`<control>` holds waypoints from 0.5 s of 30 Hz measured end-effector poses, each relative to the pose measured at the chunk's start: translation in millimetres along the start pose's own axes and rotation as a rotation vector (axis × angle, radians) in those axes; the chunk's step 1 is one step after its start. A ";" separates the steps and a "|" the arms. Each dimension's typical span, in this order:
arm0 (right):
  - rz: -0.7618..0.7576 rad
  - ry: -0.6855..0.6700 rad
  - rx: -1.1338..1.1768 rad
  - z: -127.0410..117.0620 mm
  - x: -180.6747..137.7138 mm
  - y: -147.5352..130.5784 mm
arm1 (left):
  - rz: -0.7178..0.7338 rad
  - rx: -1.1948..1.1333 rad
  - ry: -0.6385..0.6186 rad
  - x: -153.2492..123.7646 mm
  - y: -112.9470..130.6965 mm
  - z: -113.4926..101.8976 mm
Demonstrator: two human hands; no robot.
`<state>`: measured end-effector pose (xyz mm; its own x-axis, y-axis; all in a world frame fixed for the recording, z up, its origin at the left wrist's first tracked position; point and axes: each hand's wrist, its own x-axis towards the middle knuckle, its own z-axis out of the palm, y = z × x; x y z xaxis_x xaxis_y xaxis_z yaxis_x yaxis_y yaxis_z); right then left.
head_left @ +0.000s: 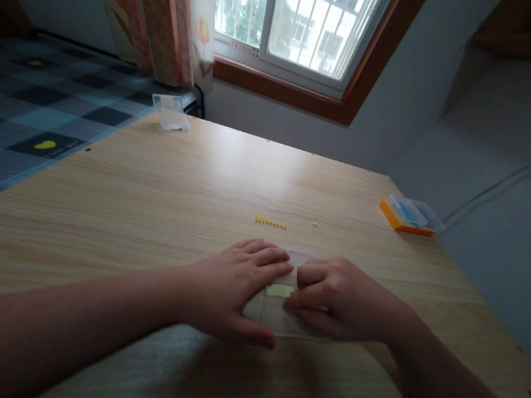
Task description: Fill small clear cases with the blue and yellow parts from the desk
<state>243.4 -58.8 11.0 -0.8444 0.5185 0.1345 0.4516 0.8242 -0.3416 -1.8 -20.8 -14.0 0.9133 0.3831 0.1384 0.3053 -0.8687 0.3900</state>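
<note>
A clear, flat plastic case or board (278, 321) lies on the table in front of me, partly covered by both hands. Across its middle runs a pale yellow-green strip (279, 290). My left hand (238, 287) rests over the left side of the case, fingers stretched out and thumb along the near edge. On the right, my right hand (335, 298) has its fingers curled and pinched at the strip's right end. Whatever sits between those fingertips is hidden. Just beyond the case stands a row of small yellow pieces (271, 222), with a tiny pale piece (314, 224) to their right.
The light wood table (145, 208) stretches toward the window. An open clear plastic box (171, 113) stands at its far left corner. An orange-based case with a clear lid (411, 216) lies near the right edge. A bed with checked cloth (45, 109) adjoins the left side.
</note>
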 end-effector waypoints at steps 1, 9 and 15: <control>-0.007 -0.006 -0.017 0.9 0.2 0.1 | 0.002 0.001 0.002 0.0 -0.2 0.4; -0.007 0.006 -0.035 4.6 1.6 0.5 | 0.010 0.002 0.014 -0.5 -0.9 1.6; 0.021 0.013 -0.014 5.1 0.7 0.8 | 0.006 -0.009 0.010 0.5 -0.2 0.5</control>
<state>241.7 -58.9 6.0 -0.8310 0.5384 0.1400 0.4731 0.8164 -0.3313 -1.2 -20.6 -14.5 0.9125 0.3807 0.1499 0.2970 -0.8683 0.3974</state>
